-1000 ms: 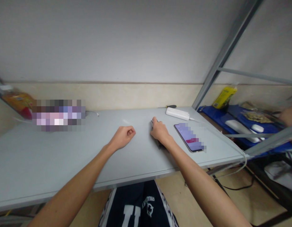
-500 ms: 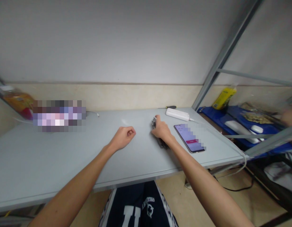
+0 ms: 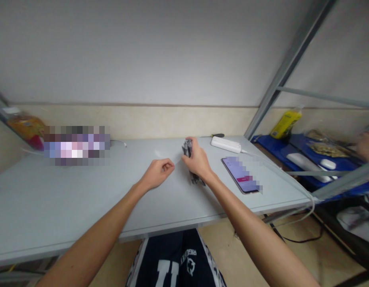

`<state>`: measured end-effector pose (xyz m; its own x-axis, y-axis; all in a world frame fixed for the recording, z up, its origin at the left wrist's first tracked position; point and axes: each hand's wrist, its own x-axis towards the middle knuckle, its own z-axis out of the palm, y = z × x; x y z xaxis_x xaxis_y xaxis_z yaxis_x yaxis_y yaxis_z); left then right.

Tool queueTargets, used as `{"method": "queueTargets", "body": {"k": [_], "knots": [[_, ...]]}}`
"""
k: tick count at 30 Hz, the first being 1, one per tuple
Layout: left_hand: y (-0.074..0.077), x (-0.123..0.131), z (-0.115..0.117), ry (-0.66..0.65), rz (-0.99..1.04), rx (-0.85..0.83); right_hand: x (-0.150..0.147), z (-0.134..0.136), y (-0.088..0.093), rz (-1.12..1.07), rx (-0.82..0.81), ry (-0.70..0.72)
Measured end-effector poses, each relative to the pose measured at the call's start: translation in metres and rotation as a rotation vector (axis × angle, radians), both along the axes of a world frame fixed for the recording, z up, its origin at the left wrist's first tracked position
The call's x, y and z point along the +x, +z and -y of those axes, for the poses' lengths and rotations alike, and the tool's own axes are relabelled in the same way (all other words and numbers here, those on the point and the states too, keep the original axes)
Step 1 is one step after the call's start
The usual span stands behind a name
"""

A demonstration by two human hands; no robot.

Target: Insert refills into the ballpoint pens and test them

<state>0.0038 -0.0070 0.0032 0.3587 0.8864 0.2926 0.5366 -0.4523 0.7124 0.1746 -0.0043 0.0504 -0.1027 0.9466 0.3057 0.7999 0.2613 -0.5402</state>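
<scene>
- Right hand's grip [image 3: 197, 159] is closed around a bundle of dark, glossy, slender pieces [image 3: 187, 147], too blurred for me to name.
- That bundle sits right of the left hand, over the middle of the surface [image 3: 83, 203]; I can't tell whether its underside touches.
- Left hand's grip [image 3: 158, 172] curls loosely beside it, nothing visible inside.
- Near the right forearm lies a phone [image 3: 234, 171], screen lit.
- Beyond the phone, I see a white power strip [image 3: 225, 144] and a screwdriver [image 3: 218, 135] by the wall.
</scene>
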Motion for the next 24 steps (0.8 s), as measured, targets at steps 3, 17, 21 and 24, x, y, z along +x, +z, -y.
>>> {"method": "queueTargets", "body": {"k": [3,17,21,24], "knots": [[0.004,0.003,0.003,-0.076,0.099,-0.027,-0.005,0.004,0.004,-0.097,0.066,0.095],[0.007,0.012,0.011,-0.337,0.406,-0.330,-0.038,0.028,0.005,-0.580,0.163,0.404],[0.009,0.013,0.014,-0.328,0.413,-0.308,-0.043,0.025,0.000,-0.755,0.188,0.472],[0.008,0.016,0.016,-0.309,0.437,-0.304,-0.044,0.023,-0.001,-0.841,0.128,0.486]]}}
